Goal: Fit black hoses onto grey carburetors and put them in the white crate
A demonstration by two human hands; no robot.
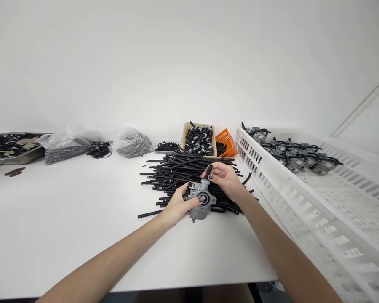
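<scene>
carburetor point(201, 198): grey metal body, held just above the near edge of the tube pile, mid-table, between both hands.
left hand point(177, 206): closed around the carburetor's left side, thumb laid across its round front flange; it bears the weight.
right hand point(225, 179): fingertips pinched shut on a short black tube, palm just right of and beyond the carburetor.
tube point(209, 170): nearly upright, long axis running from the carburetor's top upward and slightly far; its lower end meets the body, though i cannot tell whether it is seated.
relation: tube lies over the carburetor's far top; right hand is the nearer one to it, left hand lower and to the left.
pile point(177, 168): loose black tubes, mostly lying left to right, under and beyond the hands.
bin point(186, 126): beige, just beyond the pile, full of small black-and-silver parts.
basket point(226, 141): orange, touching the bin's right side.
crate point(265, 176): white, slotted, along the right; tubed carburetors at its far end.
bags point(66, 145): clear, far left, beside a metal tray point(19, 156).
table point(66, 219): white.
</scene>
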